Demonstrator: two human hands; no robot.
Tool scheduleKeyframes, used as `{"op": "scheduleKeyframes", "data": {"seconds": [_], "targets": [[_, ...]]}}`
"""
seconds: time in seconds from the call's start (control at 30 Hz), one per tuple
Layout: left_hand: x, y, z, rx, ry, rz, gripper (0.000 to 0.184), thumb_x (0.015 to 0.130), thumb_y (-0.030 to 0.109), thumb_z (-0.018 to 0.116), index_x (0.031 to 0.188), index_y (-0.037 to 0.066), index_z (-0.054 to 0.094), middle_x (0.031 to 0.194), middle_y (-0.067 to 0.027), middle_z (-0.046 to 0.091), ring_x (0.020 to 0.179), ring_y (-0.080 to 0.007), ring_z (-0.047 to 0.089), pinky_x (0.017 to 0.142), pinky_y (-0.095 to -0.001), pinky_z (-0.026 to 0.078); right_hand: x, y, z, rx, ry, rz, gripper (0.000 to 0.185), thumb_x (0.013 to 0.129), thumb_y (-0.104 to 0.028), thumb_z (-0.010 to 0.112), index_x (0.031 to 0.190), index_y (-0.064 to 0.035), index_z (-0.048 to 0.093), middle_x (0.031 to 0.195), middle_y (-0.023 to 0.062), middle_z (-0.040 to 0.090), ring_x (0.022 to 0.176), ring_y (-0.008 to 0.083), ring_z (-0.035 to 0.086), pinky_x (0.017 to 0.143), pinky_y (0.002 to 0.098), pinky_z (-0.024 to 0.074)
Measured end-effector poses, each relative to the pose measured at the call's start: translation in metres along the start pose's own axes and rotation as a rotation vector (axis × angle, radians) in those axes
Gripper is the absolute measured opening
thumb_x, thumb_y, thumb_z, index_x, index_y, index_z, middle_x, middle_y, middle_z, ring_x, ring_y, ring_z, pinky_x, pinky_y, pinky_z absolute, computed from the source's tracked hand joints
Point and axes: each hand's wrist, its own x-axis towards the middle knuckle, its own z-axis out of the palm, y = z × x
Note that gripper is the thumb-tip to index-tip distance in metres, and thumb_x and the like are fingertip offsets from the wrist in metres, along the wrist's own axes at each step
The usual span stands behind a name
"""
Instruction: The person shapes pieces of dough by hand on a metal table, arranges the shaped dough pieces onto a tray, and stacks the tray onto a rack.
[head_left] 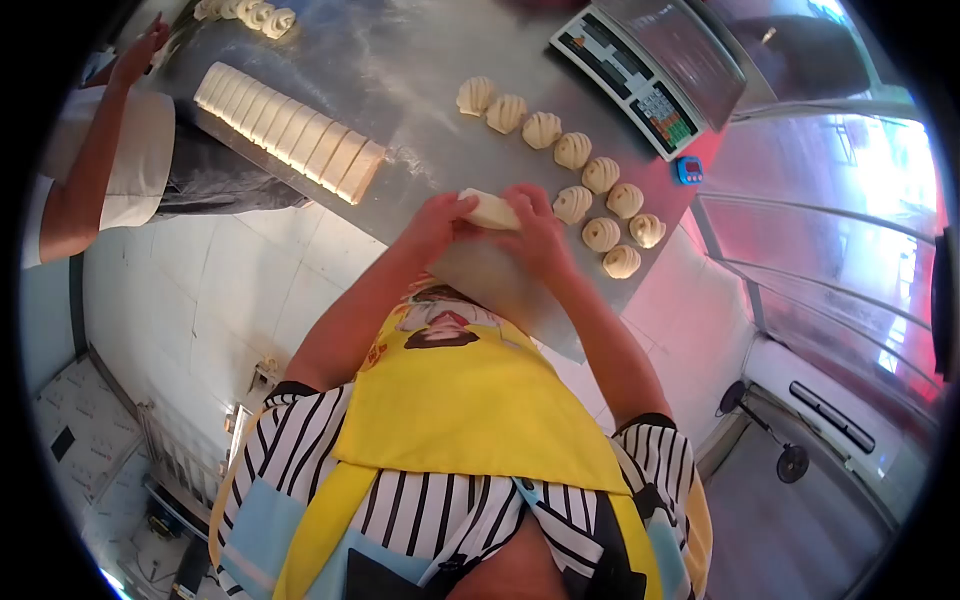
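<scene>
A pale piece of dough (490,211) is held between my two hands above the near edge of the metal table. My left hand (437,222) grips its left end with curled fingers. At the other end, my right hand (533,226) has its fingers closed around the dough. Shaped dough rolls (572,150) with ridged tops stand in rows just right of my right hand. To the left lies a long dough log (290,130) cut into several slices, touching or nearly touching one another. My hands partly hide the dough piece.
A digital scale (640,85) stands at the table's far right, with a small blue timer (689,170) beside it. More shaped dough (250,14) sits at the far left. Another person (110,150) stands at the table's left side. A fan (790,462) is at lower right.
</scene>
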Motion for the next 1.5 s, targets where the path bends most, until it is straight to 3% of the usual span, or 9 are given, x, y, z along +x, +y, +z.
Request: {"op": "scheduleKeyframes", "data": {"seconds": [0.17, 0.27, 0.37, 0.47, 0.57, 0.67, 1.07, 1.27, 1.5], "targets": [[0.014, -0.002, 0.004, -0.137, -0.277, -0.315, 0.027, 0.093, 0.02, 0.054, 0.111, 0.0, 0.058, 0.099, -0.0123, 0.064, 0.081, -0.0217, 0.065, 0.077, -0.0335, 0.054, -0.015, 0.013, -0.032, -0.207, 0.062, -0.278, 0.025, 0.076, -0.012, 0.069, 0.099, -0.0048, 0.063, 0.097, 0.008, 0.061, 0.084, 0.0209, 0.062, 0.065, 0.033, 0.0514], [-0.011, 0.01, 0.051, 1.142, 0.038, 0.509, 0.026, 0.088, 0.013, 0.056, 0.111, 0.001, 0.058, 0.098, -0.0099, 0.065, 0.086, -0.023, 0.064, 0.078, -0.0347, 0.051, -0.027, 0.017, -0.016, 0.589, -0.243, 0.839, 0.027, 0.082, -0.008, 0.063, 0.109, -0.0032, 0.061, 0.093, 0.0069, 0.063, 0.088, 0.0146, 0.062, 0.067, 0.0301, 0.051], [0.014, -0.015, 0.044, 1.225, 0.078, 0.976, 0.032, 0.083, 0.013, 0.061, 0.112, 0.001, 0.058, 0.096, -0.0088, 0.066, 0.087, -0.0211, 0.063, 0.078, -0.0335, 0.05, -0.037, 0.01, -0.009, 1.168, -0.044, 0.937, 0.034, 0.085, -0.007, 0.058, 0.119, -0.0068, 0.057, 0.087, 0.0071, 0.065, 0.079, 0.0116, 0.063, 0.066, 0.0286, 0.05], [0.006, 0.002, 0.05, 0.857, 0.197, 0.514, 0.036, 0.08, 0.014, 0.063, 0.113, 0.0, 0.059, 0.098, -0.0099, 0.066, 0.087, -0.0166, 0.062, 0.077, -0.0304, 0.049, -0.045, 0.002, -0.029, 0.881, -0.272, 0.321, 0.043, 0.083, -0.006, 0.06, 0.125, -0.0117, 0.053, 0.076, 0.0095, 0.064, 0.066, 0.0142, 0.062, 0.063, 0.029, 0.0489], [0.02, 0.002, 0.041, 0.643, 0.096, 0.127, 0.036, 0.077, 0.016, 0.066, 0.108, -0.002, 0.06, 0.101, -0.0112, 0.066, 0.086, -0.0121, 0.061, 0.076, -0.0293, 0.048, -0.045, 0.01, -0.036, 0.37, -0.214, 0.152, 0.041, 0.081, -0.006, 0.061, 0.12, -0.0141, 0.056, 0.074, 0.0102, 0.063, 0.061, 0.0142, 0.06, 0.06, 0.0291, 0.0482], [0.015, 0.003, 0.053, 1.125, 0.028, 0.181, 0.029, 0.077, 0.012, 0.065, 0.102, -0.001, 0.063, 0.1, -0.0119, 0.066, 0.085, -0.0147, 0.062, 0.074, -0.0285, 0.048, -0.035, -0.014, -0.056, 0.412, -0.228, 0.387, 0.037, 0.078, -0.007, 0.064, 0.115, -0.0089, 0.059, 0.076, 0.0103, 0.063, 0.067, 0.0127, 0.062, 0.062, 0.0294, 0.0487], [0.006, -0.045, 0.069, 0.905, 0.04, 0.805, 0.015, 0.075, -0.001, 0.061, 0.09, 0.001, 0.059, 0.097, -0.0097, 0.056, 0.073, -0.0195, 0.055, 0.07, -0.0282, 0.047, -0.042, 0.074, 0.021, 1.355, -0.059, 1.038, 0.018, 0.089, -0.027, 0.059, 0.094, -0.0102, 0.062, 0.085, 0.0056, 0.063, 0.07, 0.0181, 0.063, 0.058, 0.0354, 0.0546], [0.03, -0.044, 0.057, 0.586, -0.021, 0.395, 0.026, 0.083, 0.012, 0.064, 0.107, 0.001, 0.062, 0.095, -0.0079, 0.064, 0.075, -0.0133, 0.06, 0.068, -0.0273, 0.048, -0.043, 0.036, -0.002, 1.144, -0.156, 1.168, 0.036, 0.094, -0.043, 0.046, 0.099, -0.0099, 0.061, 0.082, 0.0041, 0.061, 0.069, 0.013, 0.06, 0.058, 0.0324, 0.0553], [0.05, -0.049, 0.044, 0.919, -0.116, 0.27, 0.026, 0.085, 0.018, 0.06, 0.107, 0.005, 0.061, 0.077, -0.0078, 0.066, 0.067, -0.0143, 0.062, 0.059, -0.0293, 0.048, -0.066, 0.061, 0.017, 1.248, -0.002, 0.963, 0.032, 0.094, -0.035, 0.051, 0.102, -0.0043, 0.056, 0.079, 0.0073, 0.06, 0.064, 0.0131, 0.059, 0.059, 0.0307, 0.0544]]}}
